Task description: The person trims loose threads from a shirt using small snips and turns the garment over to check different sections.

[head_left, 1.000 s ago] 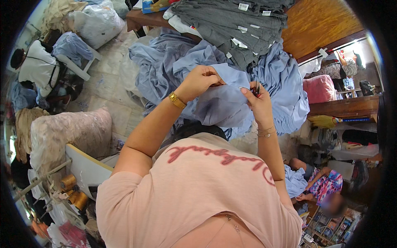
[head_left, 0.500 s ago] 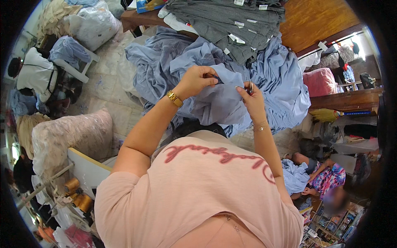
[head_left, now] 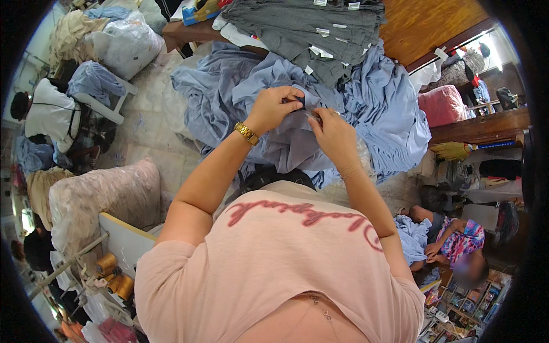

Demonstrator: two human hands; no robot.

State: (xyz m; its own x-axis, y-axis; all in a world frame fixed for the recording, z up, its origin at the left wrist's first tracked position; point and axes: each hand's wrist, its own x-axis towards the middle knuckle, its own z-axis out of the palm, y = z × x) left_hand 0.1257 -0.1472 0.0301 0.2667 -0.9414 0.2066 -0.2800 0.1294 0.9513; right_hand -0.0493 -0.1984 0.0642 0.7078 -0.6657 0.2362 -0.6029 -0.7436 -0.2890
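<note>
A large heap of light blue cloth (head_left: 217, 94) spreads in front of me, and one piece of it, a blue garment (head_left: 277, 140), is lifted in my left hand (head_left: 273, 110). That hand is closed in a pinch on the cloth, beside a small dark navy patch (head_left: 301, 100) at its fingertips. My right hand (head_left: 334, 132) is closed just right of it, almost touching. From its fingers a small shiny tip points toward the left hand; it looks like thread snips (head_left: 313, 116), mostly hidden by the fingers.
Grey garments with white tags (head_left: 320, 28) are stacked beyond the heap. A stuffed plastic-wrapped sack (head_left: 108, 194) and thread cones (head_left: 117, 280) are at left. Another person (head_left: 457, 243) sits at lower right with blue cloth; another in white (head_left: 54, 111) is at far left.
My right hand has moved left with the snips, close to my left hand's fingertips. The left hand still pinches the cloth, and the view has shifted slightly.
</note>
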